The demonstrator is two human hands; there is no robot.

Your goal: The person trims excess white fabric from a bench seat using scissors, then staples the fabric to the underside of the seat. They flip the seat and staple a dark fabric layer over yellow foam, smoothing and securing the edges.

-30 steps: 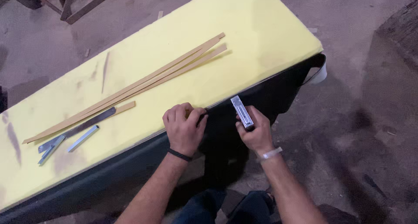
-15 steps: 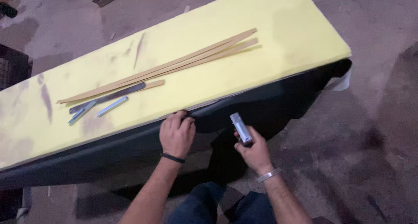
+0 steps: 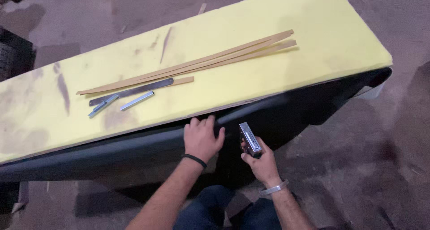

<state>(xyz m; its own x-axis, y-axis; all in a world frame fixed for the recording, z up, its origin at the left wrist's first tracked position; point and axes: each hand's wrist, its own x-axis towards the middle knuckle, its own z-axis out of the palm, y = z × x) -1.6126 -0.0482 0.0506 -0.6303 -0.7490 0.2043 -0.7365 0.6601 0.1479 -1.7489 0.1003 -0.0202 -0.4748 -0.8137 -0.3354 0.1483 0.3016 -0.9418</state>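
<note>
Head view: nearest us, our right hand (image 3: 262,160) grips a metal stapler (image 3: 249,139), fingers wrapped round it. Our left hand (image 3: 202,138), fingers spread, presses dark fabric (image 3: 134,147) at the front edge of a long yellow foam pad (image 3: 340,37). Farther back lie thin wooden strips (image 3: 215,62) and what seem to be staple sticks (image 3: 136,100). Bare, dusty concrete floor (image 3: 358,158) surrounds the bench.

On the foam pad (image 3: 313,28) long strips (image 3: 201,62) lie far — staple sticks (image 3: 134,100) just nearer, left; both hands sit at the near edge
</note>
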